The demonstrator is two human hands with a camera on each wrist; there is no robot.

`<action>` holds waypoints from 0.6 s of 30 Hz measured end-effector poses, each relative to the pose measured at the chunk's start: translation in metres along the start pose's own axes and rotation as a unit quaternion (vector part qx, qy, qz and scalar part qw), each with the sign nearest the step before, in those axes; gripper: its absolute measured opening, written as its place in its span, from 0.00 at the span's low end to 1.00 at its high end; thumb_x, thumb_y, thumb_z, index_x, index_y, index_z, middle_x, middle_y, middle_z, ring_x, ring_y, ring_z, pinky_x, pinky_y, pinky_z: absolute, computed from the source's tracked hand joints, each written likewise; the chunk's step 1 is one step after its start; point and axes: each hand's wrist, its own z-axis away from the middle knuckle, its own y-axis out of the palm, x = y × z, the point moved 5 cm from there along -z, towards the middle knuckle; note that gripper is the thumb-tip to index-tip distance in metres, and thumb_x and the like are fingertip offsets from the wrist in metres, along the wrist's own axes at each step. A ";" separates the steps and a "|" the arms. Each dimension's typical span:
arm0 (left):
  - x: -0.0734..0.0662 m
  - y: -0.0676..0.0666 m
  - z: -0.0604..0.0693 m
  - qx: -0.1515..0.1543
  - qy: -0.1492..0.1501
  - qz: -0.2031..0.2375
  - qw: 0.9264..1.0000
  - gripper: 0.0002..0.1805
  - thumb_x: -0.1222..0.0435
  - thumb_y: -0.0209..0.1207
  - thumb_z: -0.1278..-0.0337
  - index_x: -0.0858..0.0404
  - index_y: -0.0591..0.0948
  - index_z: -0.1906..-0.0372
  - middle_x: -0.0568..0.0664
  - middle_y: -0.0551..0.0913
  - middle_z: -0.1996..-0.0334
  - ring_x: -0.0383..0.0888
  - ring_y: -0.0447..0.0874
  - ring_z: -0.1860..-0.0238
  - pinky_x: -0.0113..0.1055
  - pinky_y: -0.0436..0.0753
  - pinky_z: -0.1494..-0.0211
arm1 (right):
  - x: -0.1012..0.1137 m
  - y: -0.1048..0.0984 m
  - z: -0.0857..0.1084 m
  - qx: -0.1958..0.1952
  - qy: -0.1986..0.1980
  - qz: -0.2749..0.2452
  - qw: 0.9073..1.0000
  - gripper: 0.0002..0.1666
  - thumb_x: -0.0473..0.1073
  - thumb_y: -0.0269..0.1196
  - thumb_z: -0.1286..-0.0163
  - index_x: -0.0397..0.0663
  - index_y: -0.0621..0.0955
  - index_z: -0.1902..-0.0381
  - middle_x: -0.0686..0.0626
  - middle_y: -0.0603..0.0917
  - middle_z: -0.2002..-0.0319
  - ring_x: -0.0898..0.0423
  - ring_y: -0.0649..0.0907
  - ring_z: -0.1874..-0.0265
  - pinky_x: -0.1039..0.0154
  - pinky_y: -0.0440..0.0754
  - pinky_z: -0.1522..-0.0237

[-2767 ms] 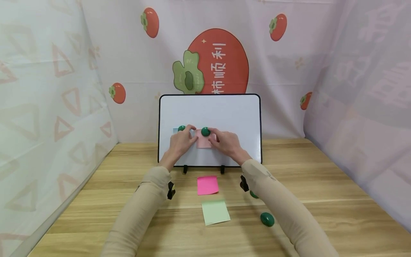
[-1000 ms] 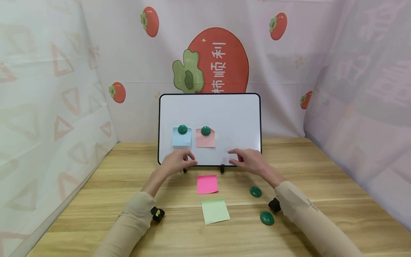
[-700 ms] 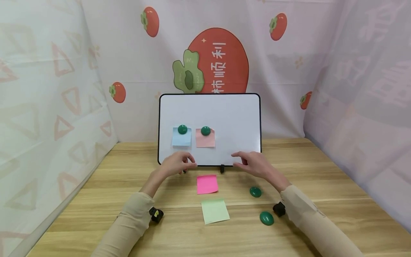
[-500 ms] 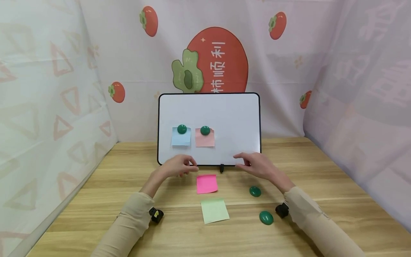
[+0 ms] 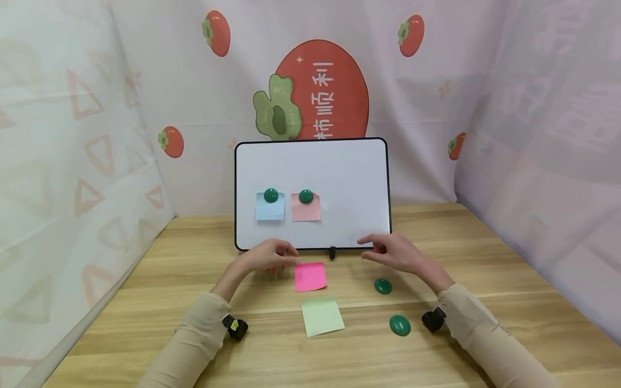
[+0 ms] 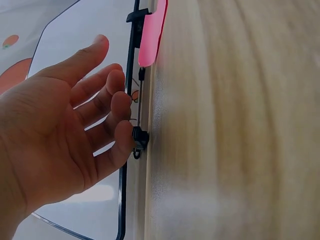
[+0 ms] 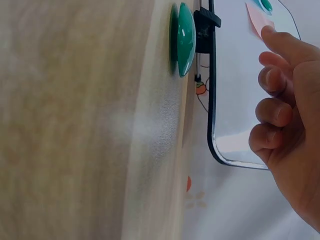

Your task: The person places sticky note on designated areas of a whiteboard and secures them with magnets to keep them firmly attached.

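My left hand (image 5: 266, 255) hovers at the whiteboard's lower left edge, beside the bright pink note (image 5: 310, 277); its fingers are loosely bent around nothing. On the other side, my right hand (image 5: 399, 252) hangs at the board's lower right corner, thumb and index finger apart, holding nothing. A green magnet (image 5: 383, 286) lies on the table below it, and another green magnet (image 5: 400, 325) lies nearer. The pale green note (image 5: 322, 317) is flat in front of the pink one. On the whiteboard (image 5: 349, 172), magnets sit over a blue note (image 5: 270, 210) and a light pink note (image 5: 306, 210).
The whiteboard stands at the back of the wooden table (image 5: 271, 350) on small black feet, one (image 5: 332, 253) showing in the head view. A printed cloth (image 5: 194, 178) hangs behind it, with more cloth at both sides.
Both hands have left the light pink note and its magnet and come down apart, the left towards the bright pink note, the right towards the board's lower right corner. The head view has shifted slightly.
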 end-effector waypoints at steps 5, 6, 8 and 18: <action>0.005 0.003 -0.002 0.003 0.005 0.001 1.000 0.19 0.53 0.63 0.36 0.59 0.83 0.47 0.50 0.82 0.71 0.43 0.76 0.79 0.35 0.76 0.74 | -0.004 0.004 0.003 0.036 0.033 -0.051 0.998 0.24 0.53 0.65 0.31 0.49 0.82 0.42 0.59 0.73 0.79 0.64 0.69 0.80 0.69 0.68 0.75; 0.006 0.004 -0.002 0.004 0.004 0.003 1.000 0.19 0.53 0.63 0.36 0.58 0.83 0.47 0.50 0.82 0.71 0.42 0.76 0.79 0.35 0.76 0.74 | -0.005 0.005 0.004 0.043 0.037 -0.057 0.997 0.24 0.54 0.65 0.31 0.49 0.82 0.42 0.59 0.72 0.79 0.63 0.69 0.80 0.69 0.67 0.75; 0.007 0.006 -0.003 0.008 0.002 0.007 1.000 0.19 0.52 0.63 0.37 0.58 0.83 0.47 0.49 0.82 0.72 0.42 0.76 0.80 0.34 0.76 0.75 | -0.007 0.006 0.005 0.058 0.046 -0.074 0.994 0.25 0.55 0.65 0.31 0.49 0.81 0.41 0.58 0.72 0.79 0.63 0.69 0.79 0.69 0.67 0.75; 0.008 0.014 -0.003 0.028 -0.012 0.010 0.999 0.19 0.54 0.64 0.38 0.58 0.82 0.45 0.46 0.81 0.75 0.39 0.75 0.80 0.32 0.74 0.78 | -0.014 0.010 0.012 0.125 0.035 -0.118 0.985 0.25 0.52 0.65 0.30 0.45 0.81 0.41 0.57 0.71 0.78 0.63 0.70 0.78 0.69 0.69 0.73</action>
